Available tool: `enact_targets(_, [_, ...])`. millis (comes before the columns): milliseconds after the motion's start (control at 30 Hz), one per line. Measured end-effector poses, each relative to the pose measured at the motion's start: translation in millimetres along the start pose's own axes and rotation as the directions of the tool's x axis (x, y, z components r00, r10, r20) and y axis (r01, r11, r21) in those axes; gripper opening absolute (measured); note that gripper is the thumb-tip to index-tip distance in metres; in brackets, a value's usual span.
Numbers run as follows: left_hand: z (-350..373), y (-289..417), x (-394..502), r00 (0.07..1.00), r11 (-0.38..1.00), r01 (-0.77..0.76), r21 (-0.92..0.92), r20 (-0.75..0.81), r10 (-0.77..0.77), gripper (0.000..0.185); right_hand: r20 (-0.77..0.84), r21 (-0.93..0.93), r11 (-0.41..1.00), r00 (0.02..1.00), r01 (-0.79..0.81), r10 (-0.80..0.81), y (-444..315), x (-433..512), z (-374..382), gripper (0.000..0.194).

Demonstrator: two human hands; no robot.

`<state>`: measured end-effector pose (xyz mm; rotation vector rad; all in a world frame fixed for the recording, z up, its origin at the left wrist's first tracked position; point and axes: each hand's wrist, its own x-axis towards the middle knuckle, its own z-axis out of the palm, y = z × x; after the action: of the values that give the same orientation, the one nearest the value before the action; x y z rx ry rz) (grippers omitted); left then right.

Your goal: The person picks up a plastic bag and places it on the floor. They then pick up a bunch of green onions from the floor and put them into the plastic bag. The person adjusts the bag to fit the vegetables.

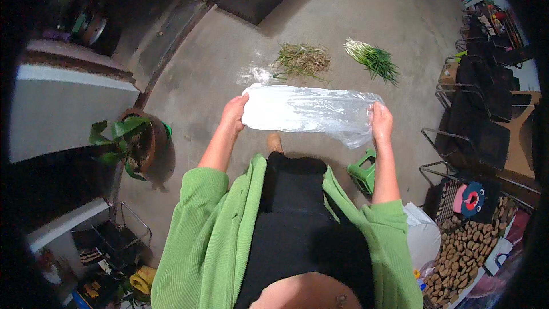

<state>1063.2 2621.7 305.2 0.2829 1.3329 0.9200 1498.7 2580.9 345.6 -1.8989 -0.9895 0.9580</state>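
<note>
A clear plastic bag (309, 109) is stretched out sideways in front of my body, its left part glaring white in the light. My left hand (235, 111) grips one end of it, thumb on top. At the other end, my right hand (381, 122) holds the bunched plastic, and a loose flap hangs below. Beyond the bag, a heap of dry, yellowish plant trimmings (303, 60) lies on the concrete floor (206, 68). To its right rests a bunch of green onions (372, 61), white ends towards the upper left.
A green plastic stool (363, 171) stands by my right forearm. On the left is a potted plant (139, 141). Black metal-framed chairs (480, 86) line the right side. Many brown, potato-like lumps (463, 249) are spread at lower right, beside a white sack (422, 236).
</note>
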Motion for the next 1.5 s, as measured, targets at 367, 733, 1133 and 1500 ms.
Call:
enact_targets(367, [105, 25, 39, 0.962, 0.971, -0.069, -0.229, -0.273, 0.004, 0.037, -0.288, -0.109, 0.868, 0.821, 0.484, -0.494, -167, 225, -167, 0.028])
enact_targets(733, [224, 19, 32, 0.993, 0.985, -0.109, 0.136, -0.039, 0.115, 0.034, 0.479, 0.173, 0.982, 0.877, -0.071, -0.022, -48, 277, 24, 0.034])
enact_targets(1133, [301, 86, 121, 0.568, 0.091, -0.478, 0.874, 0.228, 0.791, 0.043, 0.775, 0.302, 0.872, 0.632, -0.386, 0.012, -141, 272, 130, 0.042])
enact_targets(1500, [272, 124, 179, 0.805, 0.919, -0.378, 0.110, -0.451, 0.385, 0.026, 0.824, 0.309, 0.950, 0.510, -0.042, -0.246, -133, 350, 165, 0.033])
